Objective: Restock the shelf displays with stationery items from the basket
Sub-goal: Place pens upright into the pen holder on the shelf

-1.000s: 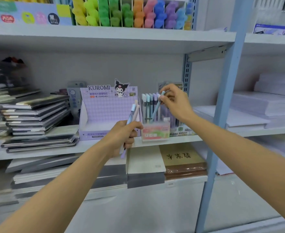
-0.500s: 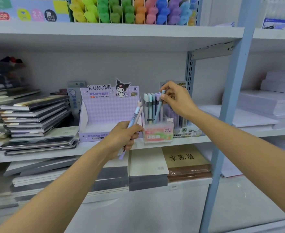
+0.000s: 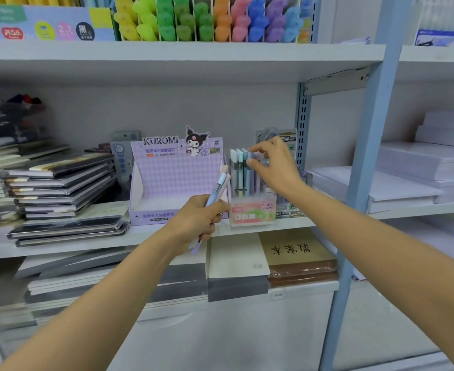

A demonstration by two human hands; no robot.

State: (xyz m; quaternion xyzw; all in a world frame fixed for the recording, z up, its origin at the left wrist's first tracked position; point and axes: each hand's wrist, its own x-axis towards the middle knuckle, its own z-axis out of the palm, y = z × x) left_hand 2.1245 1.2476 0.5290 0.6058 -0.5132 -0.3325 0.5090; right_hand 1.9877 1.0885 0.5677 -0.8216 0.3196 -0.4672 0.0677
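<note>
The right hand (image 3: 272, 167) pinches the top of a pen (image 3: 250, 156) seated in the Fruit Soda box (image 3: 252, 212) on the shelf (image 3: 86, 239), while the left hand (image 3: 200, 219) has its grip wrapped round spare pens (image 3: 218, 187) just beside it, so the next move probably calls for letting go and drawing another across.

"KUROMI" on the purple display box (image 3: 175, 180), "HB" and "FRUIT SODA" on the clear pen box (image 3: 252, 213)

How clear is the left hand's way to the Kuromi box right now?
Probably yes. The left hand hangs just before the open Kuromi box, nothing between. It grips pens, so dropping in suits better than grabbing. The right hand pinches a pen in the Fruit Soda holder, aside.
</note>
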